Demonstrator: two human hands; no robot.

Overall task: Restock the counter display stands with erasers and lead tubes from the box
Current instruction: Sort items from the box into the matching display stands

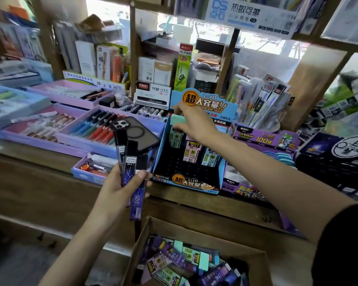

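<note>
Grip of right hand (194,122) pinches mint-capped tube (178,120), upright, at blue stand's (186,181) far-left slot. Left hand (120,189), nearer, clutches purple tubes (128,170).

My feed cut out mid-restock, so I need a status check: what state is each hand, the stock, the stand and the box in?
right hand, fingers pinching the teal-topped pack
teal-topped pack, upright at the stand's back left
left hand, gripping purple lead tubes
blue display stand, back stocked, front slots empty
cardboard box, open, holding stock
phone, lying face down
</note>
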